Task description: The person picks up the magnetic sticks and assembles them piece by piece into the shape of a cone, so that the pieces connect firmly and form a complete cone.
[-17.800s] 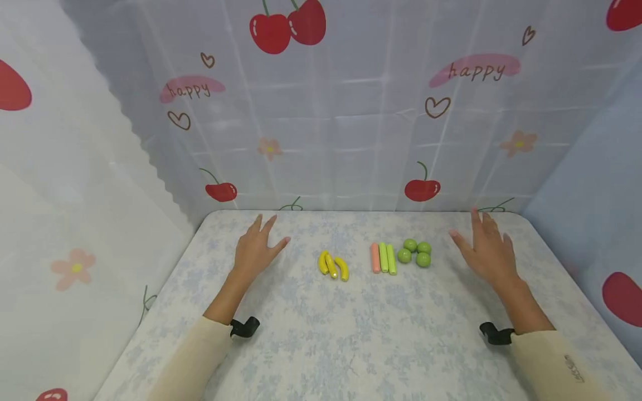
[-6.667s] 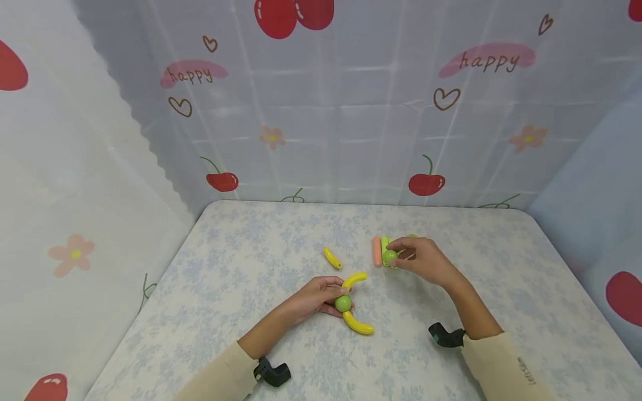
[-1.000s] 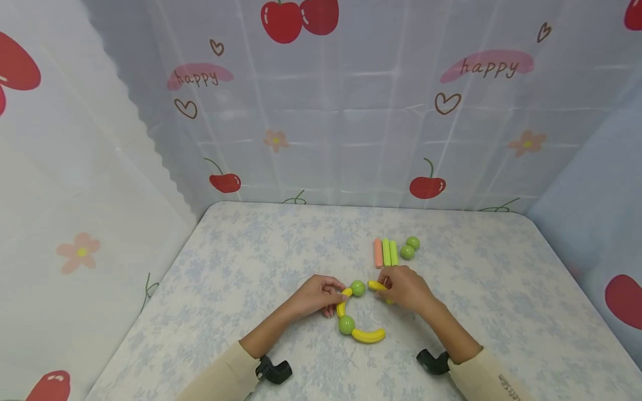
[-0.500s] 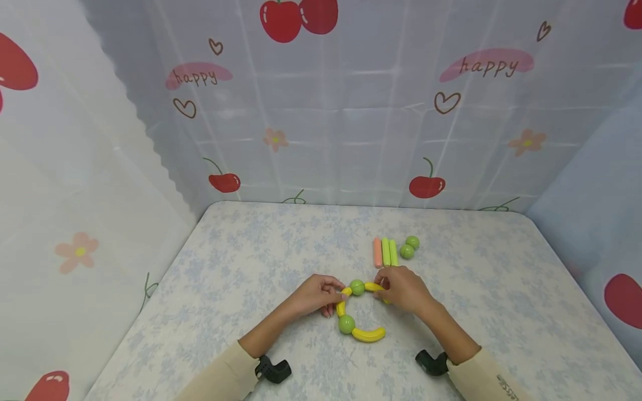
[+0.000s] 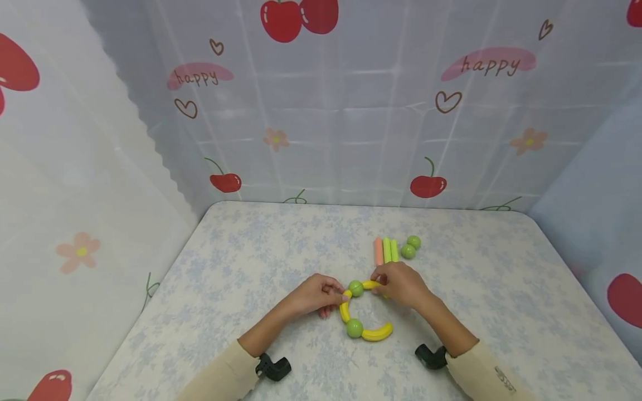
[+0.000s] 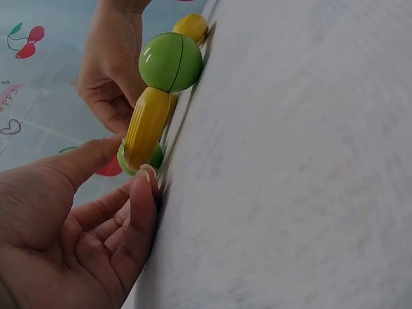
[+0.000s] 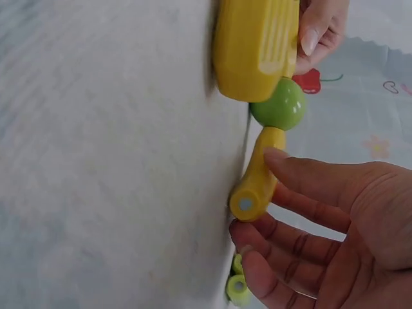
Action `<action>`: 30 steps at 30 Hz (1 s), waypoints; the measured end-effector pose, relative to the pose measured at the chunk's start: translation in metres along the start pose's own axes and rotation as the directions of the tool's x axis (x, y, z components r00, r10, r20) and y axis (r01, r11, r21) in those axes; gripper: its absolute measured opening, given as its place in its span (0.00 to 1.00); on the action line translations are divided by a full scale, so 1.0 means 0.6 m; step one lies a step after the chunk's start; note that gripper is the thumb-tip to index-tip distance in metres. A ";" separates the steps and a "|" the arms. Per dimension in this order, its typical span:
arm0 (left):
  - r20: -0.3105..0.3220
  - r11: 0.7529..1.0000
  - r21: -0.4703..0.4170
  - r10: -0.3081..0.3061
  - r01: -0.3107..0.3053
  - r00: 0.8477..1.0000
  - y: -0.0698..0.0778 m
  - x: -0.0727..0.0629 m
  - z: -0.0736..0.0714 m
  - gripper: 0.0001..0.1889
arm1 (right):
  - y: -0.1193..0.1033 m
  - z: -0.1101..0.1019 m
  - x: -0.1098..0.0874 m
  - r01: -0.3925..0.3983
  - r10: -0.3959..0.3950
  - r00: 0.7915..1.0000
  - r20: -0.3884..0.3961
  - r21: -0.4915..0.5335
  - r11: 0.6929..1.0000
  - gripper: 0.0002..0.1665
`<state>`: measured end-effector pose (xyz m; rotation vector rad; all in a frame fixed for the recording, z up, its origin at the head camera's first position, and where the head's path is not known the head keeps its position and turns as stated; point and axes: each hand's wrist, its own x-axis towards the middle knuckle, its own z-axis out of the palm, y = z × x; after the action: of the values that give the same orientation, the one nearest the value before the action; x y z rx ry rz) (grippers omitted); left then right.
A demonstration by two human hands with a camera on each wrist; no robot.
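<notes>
In the head view a C-shaped chain of toy building pieces lies on the table. My left hand (image 5: 315, 295) pinches the left yellow curved rod (image 5: 345, 313) between thumb and finger. That rod joins an upper green ball (image 5: 356, 288) and a lower green ball (image 5: 354, 328). My right hand (image 5: 403, 283) pinches another yellow curved rod (image 5: 370, 284), whose near end meets the upper ball; fingers hide its far part. In the right wrist view this rod (image 7: 261, 170) shows a silvery disc at its end. A third yellow curved rod (image 5: 377, 333) extends rightward from the lower ball.
Behind my right hand lie a pink straight rod (image 5: 378, 252) and two lime straight rods (image 5: 390, 250), side by side. Two loose green balls (image 5: 411, 247) sit to their right. The patterned tabletop (image 5: 261, 239) ends at a printed curtain (image 5: 326, 139).
Earlier the pieces lay in separate groups. Within the last second, the right hand's rod has come leftward to touch the upper ball, and the chain's lower end has swung slightly right.
</notes>
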<state>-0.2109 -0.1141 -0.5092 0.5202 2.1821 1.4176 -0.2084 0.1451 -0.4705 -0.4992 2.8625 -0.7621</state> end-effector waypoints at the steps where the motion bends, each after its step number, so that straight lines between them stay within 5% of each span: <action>1: 0.009 1.000 0.006 0.001 -0.001 1.000 0.001 0.000 -0.002 0.11 | -0.001 -0.003 -0.002 -0.004 0.004 1.000 -0.002 -0.002 1.000 0.13; 7: 0.026 0.999 0.044 0.018 -0.019 1.000 0.013 0.004 -0.022 0.10 | 0.002 -0.026 -0.034 -0.014 0.014 0.998 -0.055 0.011 1.000 0.10; 13: -0.020 0.980 0.179 0.086 -0.081 0.996 0.035 0.035 -0.033 0.10 | 0.022 -0.033 -0.073 0.086 -0.083 0.996 -0.034 0.124 0.989 0.08; 20: 0.027 0.936 0.294 0.195 -0.194 0.980 0.058 0.087 -0.022 0.10 | 0.038 -0.022 -0.103 0.147 -0.186 0.978 0.091 0.327 0.934 0.10; 30: 0.150 0.915 0.344 0.169 -0.212 0.974 0.057 0.132 0.008 0.07 | 0.035 -0.002 -0.119 0.079 -0.239 0.944 0.227 0.548 0.833 0.12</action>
<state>-0.2703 -0.0532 -0.4944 0.9459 2.3535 1.0452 -0.1478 0.1878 -0.4766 -0.7006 2.2202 -1.3352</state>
